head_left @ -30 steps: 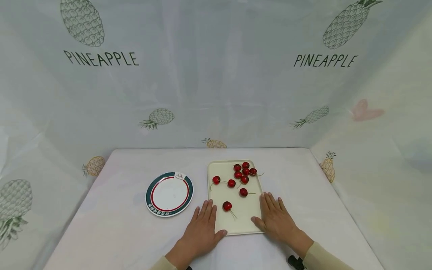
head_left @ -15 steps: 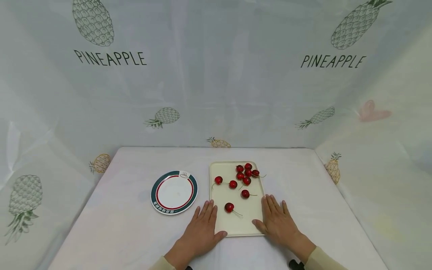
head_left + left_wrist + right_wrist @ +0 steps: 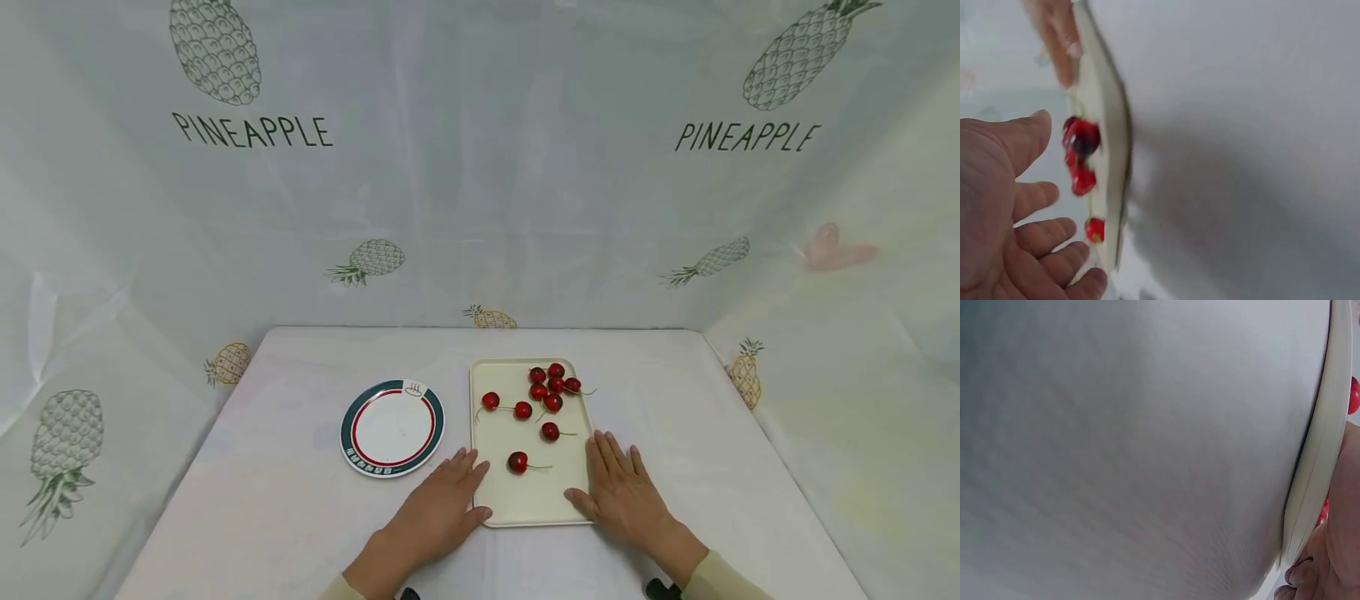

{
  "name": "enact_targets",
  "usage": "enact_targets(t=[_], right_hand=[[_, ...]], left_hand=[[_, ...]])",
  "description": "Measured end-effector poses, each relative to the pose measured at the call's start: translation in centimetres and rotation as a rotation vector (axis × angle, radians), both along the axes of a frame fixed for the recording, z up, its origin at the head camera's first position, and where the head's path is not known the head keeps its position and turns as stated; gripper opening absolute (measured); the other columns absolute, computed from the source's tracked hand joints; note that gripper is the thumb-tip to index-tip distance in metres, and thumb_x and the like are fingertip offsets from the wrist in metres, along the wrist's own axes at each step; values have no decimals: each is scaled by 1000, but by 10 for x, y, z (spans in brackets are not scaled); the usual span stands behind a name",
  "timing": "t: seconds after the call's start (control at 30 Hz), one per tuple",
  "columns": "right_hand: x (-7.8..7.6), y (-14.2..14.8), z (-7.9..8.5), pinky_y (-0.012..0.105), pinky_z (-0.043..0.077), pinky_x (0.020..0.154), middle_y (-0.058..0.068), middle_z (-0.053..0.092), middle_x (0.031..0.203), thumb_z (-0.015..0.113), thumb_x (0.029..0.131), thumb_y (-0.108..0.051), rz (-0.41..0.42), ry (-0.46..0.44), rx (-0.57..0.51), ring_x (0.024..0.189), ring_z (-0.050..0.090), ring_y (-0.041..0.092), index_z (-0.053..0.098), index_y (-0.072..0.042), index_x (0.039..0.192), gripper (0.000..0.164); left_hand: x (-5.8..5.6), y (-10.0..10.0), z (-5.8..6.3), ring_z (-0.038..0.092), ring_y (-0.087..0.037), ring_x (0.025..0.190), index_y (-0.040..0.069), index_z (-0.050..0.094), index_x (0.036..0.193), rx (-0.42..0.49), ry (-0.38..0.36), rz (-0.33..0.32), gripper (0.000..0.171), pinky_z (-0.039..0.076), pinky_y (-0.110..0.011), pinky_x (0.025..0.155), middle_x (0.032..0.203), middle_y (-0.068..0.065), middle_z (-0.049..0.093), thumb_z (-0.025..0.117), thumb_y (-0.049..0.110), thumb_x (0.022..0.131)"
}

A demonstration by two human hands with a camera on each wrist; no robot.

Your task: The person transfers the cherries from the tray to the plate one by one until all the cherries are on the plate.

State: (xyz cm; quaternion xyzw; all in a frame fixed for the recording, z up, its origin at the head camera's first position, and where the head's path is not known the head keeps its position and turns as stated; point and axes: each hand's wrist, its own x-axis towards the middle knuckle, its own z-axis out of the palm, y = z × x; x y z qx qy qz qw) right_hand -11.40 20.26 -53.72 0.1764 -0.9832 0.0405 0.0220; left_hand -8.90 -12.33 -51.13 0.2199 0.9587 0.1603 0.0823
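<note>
- Find cherries [image 3: 552, 402] on the tray [image 3: 525, 500], bunched toward its far right corner, scattered elsewhere.
- Best, probably, to steady both long edges lightly and evenly, without jolting cherries loose.
- Note left hand [image 3: 435, 508] loosely spread by near left corner, holding nothing; cannot tell if touching.
- Note right hand [image 3: 626, 492] laid straight-fingered against right edge, gripping nothing.

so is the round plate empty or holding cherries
Empty: the round plate shows its white middle, while the cherries lie on the rectangular tray.
</note>
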Motion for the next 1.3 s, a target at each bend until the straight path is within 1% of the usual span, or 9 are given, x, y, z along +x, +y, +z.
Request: enact_targets(t=[0.13,0.27,0.4,0.6,0.8,0.93,1.03,1.17,1.3], right_hand=[[-5,2,2,74,30,120,31,38,164,57,102,-61,9,26,10,154,35,46,42,11,155,91],[-12,4,4,75,30,120,30,38,164,60,102,-59,16,38,13,154,34,46,42,10,155,89],[-16,4,4,75,28,121,30,37,165,59,103,-57,14,7,-2,155,32,46,40,10,156,88],[-17,2,3,75,27,122,31,35,166,56,104,-57,10,-32,-12,156,31,47,38,11,157,88],[-18,0,5,75,28,122,31,35,166,57,104,-57,12,-31,-24,155,31,47,38,11,157,88],[-19,0,3,75,26,122,30,34,166,56,104,-58,11,-41,-22,156,30,47,37,11,158,89],[-19,1,1,75,26,122,30,33,167,56,104,-58,5,-41,-14,156,30,46,36,10,158,89],[-19,1,0,76,25,122,29,34,167,55,104,-58,-2,-39,-12,156,30,46,37,10,158,89],[-17,1,1,77,25,122,29,34,167,55,105,-58,-2,-34,-8,156,31,45,37,10,158,88]], left_hand=[[-6,-18,13,40,-30,155,17,54,155,81,62,60,59,42,-51,123,165,-9,47,67,41,102],[-17,-47,26,45,-34,150,16,59,151,170,141,178,51,43,-53,122,160,-12,52,67,30,103],[-33,-90,39,45,-42,149,11,55,154,240,127,318,53,40,-60,122,160,-19,51,65,23,104],[-53,-157,48,48,-50,142,10,36,164,328,-68,487,66,48,-67,111,161,-30,41,62,21,105],[-69,-201,33,58,-43,132,15,20,170,573,-364,570,77,60,-50,102,159,-34,39,62,17,106],[-74,-212,19,68,-29,115,14,17,170,770,-529,618,80,65,-39,91,154,-35,43,64,12,105],[-77,-213,11,71,-21,103,12,21,169,869,-611,639,78,67,-38,85,142,-28,57,65,13,105],[-80,-211,4,73,-20,94,9,26,167,910,-653,642,75,68,-40,81,124,-17,67,66,13,105],[-83,-206,1,73,-20,90,10,30,166,891,-640,659,76,68,-40,79,130,-20,60,69,9,102]])
